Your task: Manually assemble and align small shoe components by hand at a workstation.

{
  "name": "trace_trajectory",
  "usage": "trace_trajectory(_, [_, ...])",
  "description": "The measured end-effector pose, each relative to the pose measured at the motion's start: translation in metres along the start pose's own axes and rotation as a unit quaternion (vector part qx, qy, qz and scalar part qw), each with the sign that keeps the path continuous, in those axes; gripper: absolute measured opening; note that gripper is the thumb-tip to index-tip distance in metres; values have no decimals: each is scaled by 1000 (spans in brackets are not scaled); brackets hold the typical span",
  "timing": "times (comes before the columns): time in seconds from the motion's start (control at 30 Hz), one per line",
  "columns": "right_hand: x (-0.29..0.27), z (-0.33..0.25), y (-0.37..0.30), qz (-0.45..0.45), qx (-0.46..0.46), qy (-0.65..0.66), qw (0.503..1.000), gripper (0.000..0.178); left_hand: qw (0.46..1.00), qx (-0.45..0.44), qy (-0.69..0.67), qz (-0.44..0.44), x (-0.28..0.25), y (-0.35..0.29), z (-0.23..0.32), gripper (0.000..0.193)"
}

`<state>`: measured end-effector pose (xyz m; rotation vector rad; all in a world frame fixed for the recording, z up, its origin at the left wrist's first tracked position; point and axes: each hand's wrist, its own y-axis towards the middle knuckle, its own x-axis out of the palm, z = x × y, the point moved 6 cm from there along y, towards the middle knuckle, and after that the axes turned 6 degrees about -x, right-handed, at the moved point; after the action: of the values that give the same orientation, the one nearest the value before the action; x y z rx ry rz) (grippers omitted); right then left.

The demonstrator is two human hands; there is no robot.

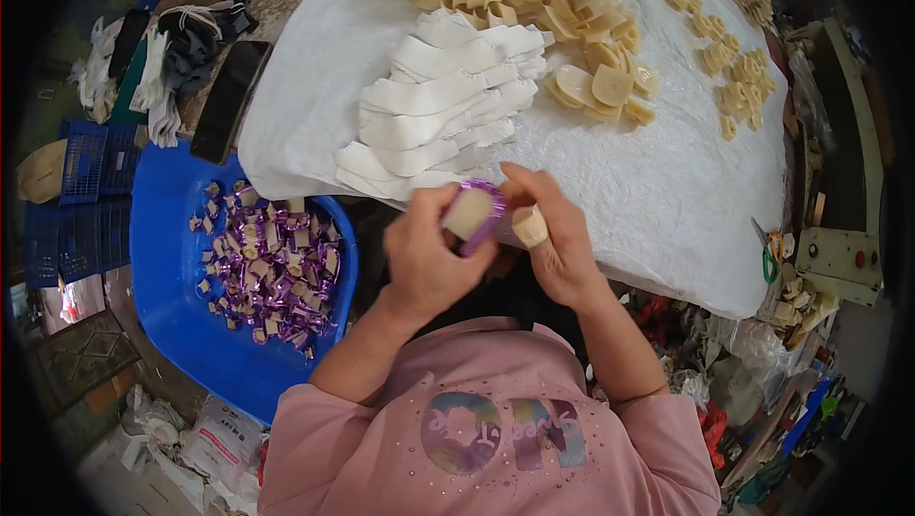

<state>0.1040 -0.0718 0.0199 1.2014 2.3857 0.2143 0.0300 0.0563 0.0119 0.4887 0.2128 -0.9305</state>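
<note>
My left hand point(424, 254) is closed around a small block-shaped piece point(469, 214), like a shoe heel, with a flat beige face and a shiny purple wrapped rim. Just right of it, my right hand point(558, 240) has its thumb and forefinger apart, the fingers close by the rim; whether they touch it is hard to tell. A tan band point(530, 226) wraps the right thumb. Both hands are over the table's near edge. Beyond them lies a layered stack of white curved strips point(429, 101). Similar purple-and-beige pieces point(272, 273) fill part of the blue tub point(181, 325) at left.
Bare beige heel-like pieces point(581, 11) are heaped on the white-covered table point(686, 202), with smaller beige pieces point(743, 92) at far right. A dark phone point(229, 101) lies at the left edge. Green-handled scissors point(768, 259) hang at right; blue crates point(91, 163) stand left.
</note>
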Motion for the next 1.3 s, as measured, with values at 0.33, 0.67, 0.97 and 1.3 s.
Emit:
trace_trajectory(0.33, [8,0,76,-22,-132,-285,949,32,902,-167,329,223,-186,-39,-129,40])
trace_trajectory(0.67, [45,-11,111,-75,-159,-330,928,31,969,-89,188,135,-128,35,-76,22])
trace_trajectory(0.97, [89,-7,139,-95,-228,-419,874,20,956,-57,287,11,-54,96,-63,20])
trace_trajectory(1.3, [83,2,138,-128,-172,-307,927,33,982,-127,132,34,-53,91,-69,14])
